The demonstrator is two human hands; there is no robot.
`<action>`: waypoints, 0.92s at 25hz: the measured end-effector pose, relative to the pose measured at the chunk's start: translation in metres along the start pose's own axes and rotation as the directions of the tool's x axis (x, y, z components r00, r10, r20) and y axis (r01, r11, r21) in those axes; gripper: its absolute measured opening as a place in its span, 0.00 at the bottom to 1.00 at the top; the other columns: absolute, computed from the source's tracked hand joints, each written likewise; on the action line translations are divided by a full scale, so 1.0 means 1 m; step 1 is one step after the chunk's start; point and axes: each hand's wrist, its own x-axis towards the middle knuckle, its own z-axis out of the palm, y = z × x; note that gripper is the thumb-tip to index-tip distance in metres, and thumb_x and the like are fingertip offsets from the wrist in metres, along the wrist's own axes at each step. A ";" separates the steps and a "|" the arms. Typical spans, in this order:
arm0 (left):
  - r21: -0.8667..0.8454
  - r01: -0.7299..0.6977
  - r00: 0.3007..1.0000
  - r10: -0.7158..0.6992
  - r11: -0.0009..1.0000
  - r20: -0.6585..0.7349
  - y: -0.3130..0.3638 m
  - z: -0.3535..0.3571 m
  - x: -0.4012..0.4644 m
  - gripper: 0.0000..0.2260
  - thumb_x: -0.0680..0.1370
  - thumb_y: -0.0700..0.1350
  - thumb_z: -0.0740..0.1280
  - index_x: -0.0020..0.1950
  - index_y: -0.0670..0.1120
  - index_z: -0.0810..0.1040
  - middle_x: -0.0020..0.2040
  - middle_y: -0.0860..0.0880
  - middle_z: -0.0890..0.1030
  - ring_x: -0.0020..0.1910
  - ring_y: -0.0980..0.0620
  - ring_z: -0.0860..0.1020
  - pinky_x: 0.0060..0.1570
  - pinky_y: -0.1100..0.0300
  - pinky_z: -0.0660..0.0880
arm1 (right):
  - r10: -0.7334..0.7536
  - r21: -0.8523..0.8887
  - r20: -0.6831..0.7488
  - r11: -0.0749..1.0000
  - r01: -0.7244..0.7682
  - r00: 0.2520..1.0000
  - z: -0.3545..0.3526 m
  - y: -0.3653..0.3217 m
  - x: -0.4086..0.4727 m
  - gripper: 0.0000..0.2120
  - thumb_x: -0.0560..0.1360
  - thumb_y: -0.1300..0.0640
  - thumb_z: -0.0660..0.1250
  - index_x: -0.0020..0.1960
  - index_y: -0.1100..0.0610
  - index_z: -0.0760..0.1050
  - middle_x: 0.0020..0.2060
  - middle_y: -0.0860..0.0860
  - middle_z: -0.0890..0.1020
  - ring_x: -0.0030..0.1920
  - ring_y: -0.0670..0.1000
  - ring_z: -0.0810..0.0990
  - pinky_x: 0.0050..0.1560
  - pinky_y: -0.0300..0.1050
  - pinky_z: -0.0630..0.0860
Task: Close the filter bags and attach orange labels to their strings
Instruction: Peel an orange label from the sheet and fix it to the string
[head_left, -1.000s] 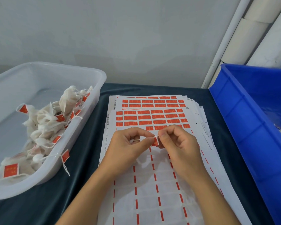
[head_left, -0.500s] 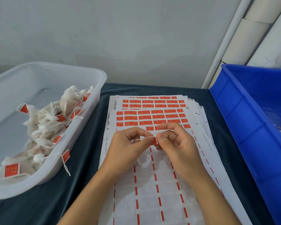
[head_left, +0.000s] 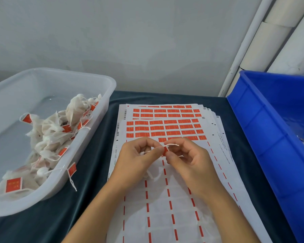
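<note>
Blue bin (head_left: 263, 137) at 3 o'clock is cut off by the frame edge. Clear tub (head_left: 98, 109) at 9 o'clock holds labelled filter bags (head_left: 51, 137). Label sheets (head_left: 165, 199) lie at centre. Left hand (head_left: 139, 158) and right hand (head_left: 188, 158) meet above them, fingertips pinched on one orange label (head_left: 165, 150) folded over a white string (head_left: 172, 145). The bag under the left palm is mostly hidden.

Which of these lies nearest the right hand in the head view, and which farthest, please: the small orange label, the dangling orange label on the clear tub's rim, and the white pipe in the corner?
1. The small orange label, pinched at the right hand fingertips.
2. The dangling orange label, to the left, over the clear tub's rim.
3. The white pipe, up in the far right corner.
</note>
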 end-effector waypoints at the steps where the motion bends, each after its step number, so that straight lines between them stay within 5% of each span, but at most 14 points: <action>1: 0.012 -0.002 1.000 0.002 1.000 0.005 0.000 0.000 0.000 0.08 0.79 0.46 0.73 0.42 0.55 0.86 0.42 0.59 0.86 0.49 0.62 0.83 0.50 0.65 0.75 | 0.002 0.009 0.002 1.000 -0.002 1.000 0.000 0.000 0.000 0.09 0.80 0.51 0.71 0.56 0.37 0.80 0.51 0.38 0.86 0.55 0.43 0.84 0.53 0.35 0.82; 6: 0.054 0.023 0.998 -0.026 0.998 0.053 0.001 0.002 0.000 0.05 0.79 0.48 0.74 0.43 0.54 0.85 0.33 0.59 0.80 0.39 0.62 0.81 0.47 0.63 0.74 | 0.036 -0.038 -0.048 0.999 -0.038 0.998 -0.003 0.001 0.000 0.06 0.82 0.51 0.69 0.50 0.40 0.82 0.45 0.41 0.86 0.51 0.45 0.85 0.50 0.41 0.84; 10: 0.061 0.015 0.999 -0.018 0.998 0.039 0.001 0.002 0.000 0.06 0.79 0.46 0.74 0.43 0.54 0.85 0.37 0.61 0.83 0.44 0.64 0.81 0.50 0.63 0.75 | 0.052 -0.002 -0.069 0.999 -0.053 0.996 -0.002 0.000 0.000 0.07 0.82 0.51 0.68 0.49 0.39 0.81 0.44 0.41 0.86 0.48 0.45 0.85 0.48 0.35 0.82; 15: 0.081 -0.005 1.000 0.002 0.997 0.029 0.000 0.003 -0.001 0.07 0.79 0.45 0.74 0.42 0.55 0.85 0.37 0.58 0.83 0.42 0.60 0.82 0.42 0.71 0.77 | 0.053 0.029 -0.039 0.998 -0.052 0.998 -0.001 -0.001 -0.001 0.06 0.81 0.52 0.69 0.49 0.42 0.81 0.45 0.43 0.86 0.50 0.47 0.85 0.51 0.43 0.84; 23: 0.091 -0.023 0.998 0.018 0.996 0.059 0.001 0.001 -0.003 0.09 0.79 0.43 0.72 0.41 0.54 0.83 0.32 0.57 0.79 0.31 0.60 0.75 0.35 0.70 0.74 | 0.016 -0.022 -0.023 1.000 -0.016 1.000 0.002 -0.003 -0.003 0.05 0.81 0.53 0.69 0.48 0.44 0.82 0.43 0.43 0.85 0.49 0.47 0.84 0.48 0.37 0.82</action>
